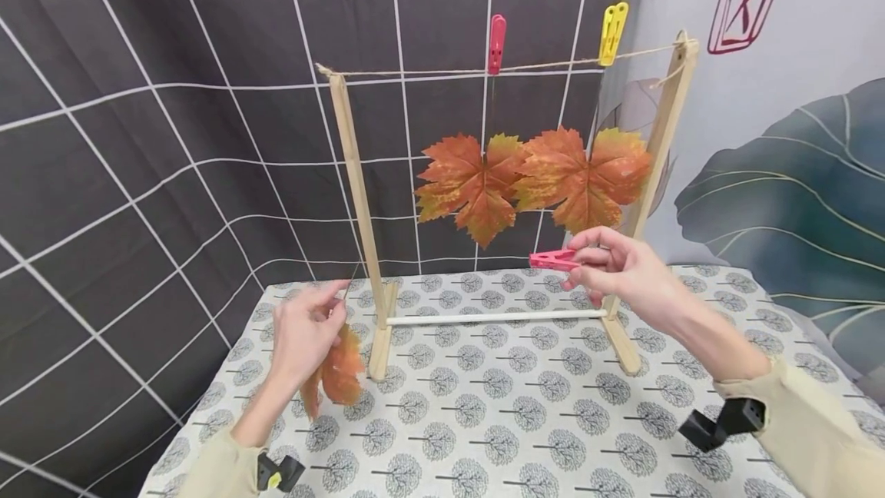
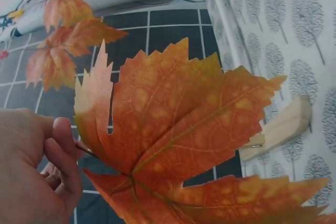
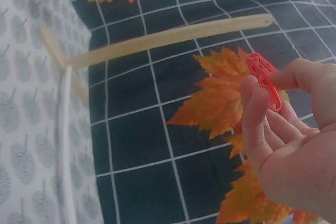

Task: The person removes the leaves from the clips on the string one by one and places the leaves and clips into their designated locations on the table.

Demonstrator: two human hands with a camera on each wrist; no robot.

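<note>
My left hand [image 1: 307, 336] pinches the thin stem of an orange artificial maple leaf [image 2: 178, 124], which hangs below the fingers beside the stand's left post [image 1: 361, 198]. In my right hand [image 1: 625, 275] a pink clothespin [image 1: 553, 260] is held between thumb and fingers, in front of the right post [image 1: 664, 129]. Two more orange leaves hang from the twine [image 1: 415, 73]: the left leaf [image 1: 477, 187] under a red clothespin [image 1: 496, 44], the right leaf [image 1: 588, 175] under a yellow clothespin [image 1: 612, 33]. The edges of these two leaves overlap.
The wooden stand has a white crossbar [image 1: 494, 318] low between its feet. It stands on a tablecloth [image 1: 442, 444] printed with grey trees. Behind it hangs a dark curtain [image 1: 173, 137] with white grid lines; a pale patterned cloth [image 1: 781, 175] is at the right.
</note>
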